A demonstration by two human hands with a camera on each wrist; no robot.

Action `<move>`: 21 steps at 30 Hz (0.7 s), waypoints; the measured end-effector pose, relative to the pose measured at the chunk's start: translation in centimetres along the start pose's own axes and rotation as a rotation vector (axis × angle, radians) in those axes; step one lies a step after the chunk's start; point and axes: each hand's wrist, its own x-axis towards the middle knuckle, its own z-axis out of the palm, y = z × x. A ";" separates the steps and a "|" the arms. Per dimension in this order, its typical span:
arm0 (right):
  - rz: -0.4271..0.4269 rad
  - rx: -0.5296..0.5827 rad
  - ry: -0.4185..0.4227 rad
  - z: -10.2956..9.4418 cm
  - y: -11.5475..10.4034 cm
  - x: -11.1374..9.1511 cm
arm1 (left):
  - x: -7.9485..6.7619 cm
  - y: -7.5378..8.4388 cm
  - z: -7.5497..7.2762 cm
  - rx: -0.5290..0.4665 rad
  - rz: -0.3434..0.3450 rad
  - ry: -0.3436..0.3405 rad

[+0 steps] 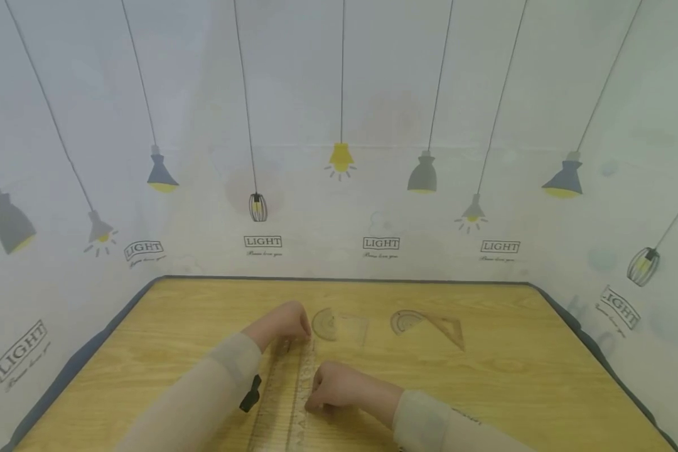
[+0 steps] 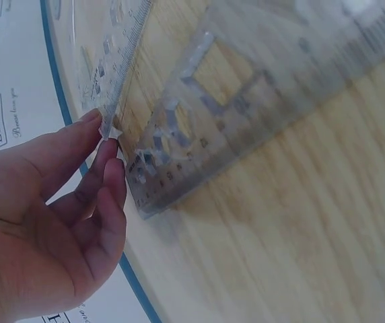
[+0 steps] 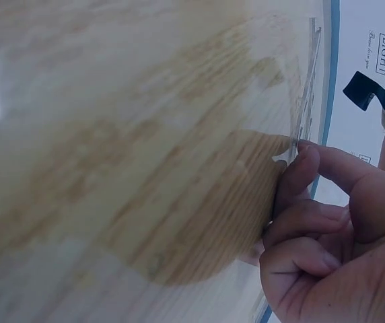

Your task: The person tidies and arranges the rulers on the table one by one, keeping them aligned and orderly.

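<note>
Clear plastic ruler [image 2: 115,57] with cut-out shapes: I have it at the yellow wood-grain counter [image 1: 542,376], far end pinched by my curled left hand [image 1: 285,322], right edge pinched by my curled right hand [image 1: 339,385].

1. Long, pale cream fabric left sleeve [image 1: 186,395], ending in a broad left cuff [image 1: 240,358] with a greyish patch.
2. Small, angular black wrist device [image 1: 251,395] beside that cuff.
3. Pale cream fabric right sleeve [image 1: 486,439], broad right cuff [image 1: 424,419], small dark lettering [image 1: 466,416].
</note>
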 end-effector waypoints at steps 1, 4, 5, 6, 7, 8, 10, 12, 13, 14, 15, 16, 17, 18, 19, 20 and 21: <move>-0.001 0.001 0.000 0.0 0.0 0.0 | 0.0 0.0 0.0 0.006 -0.008 0.001; 0.002 0.004 0.022 -0.1 0.0 0.0 | -0.1 -0.1 -0.1 0.020 -0.016 0.005; 0.005 0.003 0.033 -0.2 0.0 -0.1 | -0.1 -0.1 -0.2 0.025 -0.014 0.006; 0.009 0.005 0.042 -0.3 0.0 -0.1 | -0.1 -0.1 -0.2 0.028 -0.012 0.007; 0.009 0.006 0.050 -0.5 0.0 -0.2 | -0.1 0.0 -0.2 0.033 -0.010 0.008; 0.007 0.012 0.054 -0.7 0.1 -0.2 | -0.1 0.1 -0.2 0.031 -0.010 0.010; 0.002 0.026 0.055 -1.1 0.3 -0.3 | -0.1 0.2 -0.2 0.030 -0.008 0.013; -0.002 0.051 0.054 -1.6 0.4 -0.4 | -0.1 0.3 -0.2 0.024 -0.003 0.019; -0.002 0.052 0.063 -1.8 0.5 -0.4 | -0.1 0.4 -0.2 0.024 0.002 0.023; 0.002 0.052 0.071 -2.1 0.5 -0.5 | 0.0 0.5 -0.2 0.022 0.010 0.026; 0.009 0.050 0.085 -2.4 0.6 -0.5 | 0.0 0.6 -0.2 0.017 0.012 0.027; 0.016 0.049 0.098 -2.6 0.6 -0.6 | 0.1 0.7 -0.3 0.015 0.014 0.029; 0.024 0.037 0.116 -2.8 0.7 -0.6 | 0.2 0.8 -0.3 0.018 0.013 0.029; 0.031 0.034 0.130 -3.0 0.7 -0.6 | 0.3 0.9 -0.3 0.022 0.013 0.031; 0.039 0.025 0.148 -3.3 0.8 -0.7 | 0.4 1.0 -0.3 0.031 0.013 0.033; 0.045 0.024 0.160 -3.4 0.9 -0.7 | 0.6 1.1 -0.3 0.033 0.011 0.037; 0.050 0.029 0.174 -3.6 1.0 -0.6 | 0.7 1.3 -0.4 0.042 0.009 0.040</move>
